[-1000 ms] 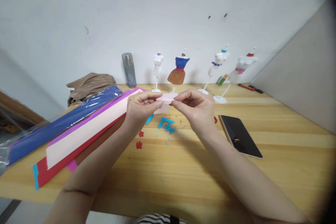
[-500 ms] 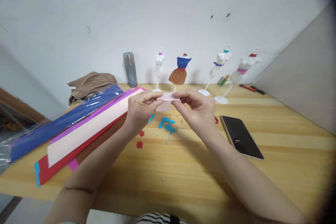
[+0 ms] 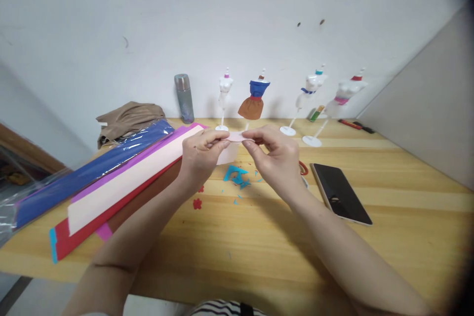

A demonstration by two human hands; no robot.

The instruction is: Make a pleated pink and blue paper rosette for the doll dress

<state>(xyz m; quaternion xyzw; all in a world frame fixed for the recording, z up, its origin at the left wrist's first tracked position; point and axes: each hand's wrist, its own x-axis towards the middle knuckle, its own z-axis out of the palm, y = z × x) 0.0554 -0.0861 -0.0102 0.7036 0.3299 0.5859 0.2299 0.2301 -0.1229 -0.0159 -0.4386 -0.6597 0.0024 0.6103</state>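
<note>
Spanning the foreground, wooden bench (image 3: pixel 400 177); stacked slantwise at left, long coloured sheets (image 3: pixel 122 187), probably set aside yet within reach; ranged upright near the wall (image 3: pixel 148 10), four white dress forms (image 3: pixel 346 90), presumably out of the way. Pinched at both ends, between left grip (image 3: pixel 200 155) and right grip (image 3: pixel 276 155), pale pink piece (image 3: pixel 236 137), raised above the bench, likely for steadiness and close viewing. Strewn beyond, loose blue scraps (image 3: pixel 235 174); lying apart from these, red flower cut-outs (image 3: pixel 197 204), perhaps to avoid mixing.
</note>
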